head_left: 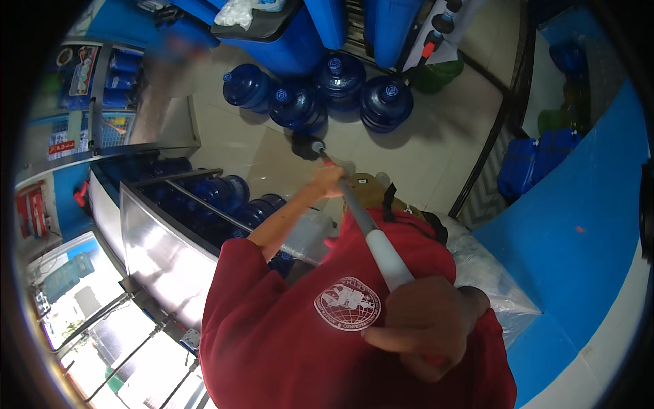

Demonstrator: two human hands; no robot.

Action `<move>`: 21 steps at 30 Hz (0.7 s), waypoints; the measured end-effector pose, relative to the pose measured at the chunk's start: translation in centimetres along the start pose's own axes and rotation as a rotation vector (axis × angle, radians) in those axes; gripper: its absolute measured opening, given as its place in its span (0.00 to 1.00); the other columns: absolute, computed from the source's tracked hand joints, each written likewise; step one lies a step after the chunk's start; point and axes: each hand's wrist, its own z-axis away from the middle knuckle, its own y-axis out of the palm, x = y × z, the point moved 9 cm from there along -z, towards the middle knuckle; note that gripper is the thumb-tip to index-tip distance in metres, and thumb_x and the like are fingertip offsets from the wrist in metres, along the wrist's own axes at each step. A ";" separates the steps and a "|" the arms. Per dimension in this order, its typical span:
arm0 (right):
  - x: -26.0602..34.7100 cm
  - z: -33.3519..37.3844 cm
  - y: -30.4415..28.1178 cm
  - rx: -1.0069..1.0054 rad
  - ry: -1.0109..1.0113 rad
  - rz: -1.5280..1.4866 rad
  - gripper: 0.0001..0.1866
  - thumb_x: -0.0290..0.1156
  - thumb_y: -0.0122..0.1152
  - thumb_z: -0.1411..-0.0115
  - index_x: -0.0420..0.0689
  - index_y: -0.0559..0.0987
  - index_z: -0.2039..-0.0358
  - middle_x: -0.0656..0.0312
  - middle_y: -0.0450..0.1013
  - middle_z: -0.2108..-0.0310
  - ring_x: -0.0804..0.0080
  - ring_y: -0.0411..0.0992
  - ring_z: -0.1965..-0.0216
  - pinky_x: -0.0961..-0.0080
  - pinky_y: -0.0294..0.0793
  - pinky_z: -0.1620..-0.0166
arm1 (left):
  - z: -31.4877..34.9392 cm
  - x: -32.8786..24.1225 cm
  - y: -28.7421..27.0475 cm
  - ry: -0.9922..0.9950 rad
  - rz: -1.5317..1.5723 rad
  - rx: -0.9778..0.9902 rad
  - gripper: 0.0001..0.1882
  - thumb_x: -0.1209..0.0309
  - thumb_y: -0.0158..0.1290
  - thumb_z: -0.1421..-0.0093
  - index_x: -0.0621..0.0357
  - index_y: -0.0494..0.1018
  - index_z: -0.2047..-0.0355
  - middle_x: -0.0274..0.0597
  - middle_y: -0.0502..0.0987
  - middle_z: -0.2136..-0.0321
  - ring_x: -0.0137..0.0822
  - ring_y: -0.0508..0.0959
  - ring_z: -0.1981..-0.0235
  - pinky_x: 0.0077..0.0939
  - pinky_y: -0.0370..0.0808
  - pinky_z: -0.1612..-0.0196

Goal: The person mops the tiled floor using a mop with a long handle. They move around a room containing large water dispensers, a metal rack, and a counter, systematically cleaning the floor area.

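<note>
A long-handled mop (362, 217) runs slantwise across the front of my red shirt. Its dark head (304, 147) rests on the tiled floor just in front of the blue water bottles (298, 107). Low on the grey shaft, my left hand (328, 183) is wrapped round it with the arm stretched forward. My right hand (432, 324), large and close to the camera, grips the upper end beyond the white section. The mop head is dark and its strands cannot be made out.
Blue bins (276, 51) stand behind the bottles, with a green container (439, 75) to their right. More bottles (228, 194) lie under a metal counter (163, 228) at left. A blue panel (565, 238) and clear plastic wrapping (490, 273) are at right.
</note>
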 end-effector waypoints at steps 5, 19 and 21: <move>2.7 2.0 -2.7 -0.119 -0.024 0.126 0.19 0.24 0.51 0.66 0.32 0.78 0.70 0.66 0.61 0.90 0.73 0.60 0.91 0.79 0.60 0.85 | -3.6 -7.2 0.8 0.113 0.040 0.016 0.14 0.55 0.58 0.54 0.48 0.78 0.71 0.45 0.79 0.69 0.51 0.77 0.63 0.44 0.72 0.58; 6.7 5.5 -5.5 -0.514 0.042 0.300 0.17 0.23 0.54 0.64 0.34 0.79 0.69 0.67 0.61 0.89 0.78 0.60 0.91 0.80 0.58 0.87 | -6.2 -15.6 3.6 0.620 0.060 0.162 0.13 0.58 0.62 0.56 0.51 0.74 0.77 0.44 0.77 0.75 0.50 0.77 0.68 0.42 0.72 0.63; 7.2 4.8 -5.0 -0.422 0.058 0.280 0.15 0.27 0.50 0.51 0.32 0.78 0.66 0.64 0.65 0.87 0.77 0.62 0.88 0.78 0.59 0.85 | -5.6 -18.3 4.7 0.745 0.128 0.235 0.11 0.59 0.59 0.52 0.51 0.73 0.76 0.44 0.76 0.76 0.50 0.76 0.69 0.42 0.71 0.64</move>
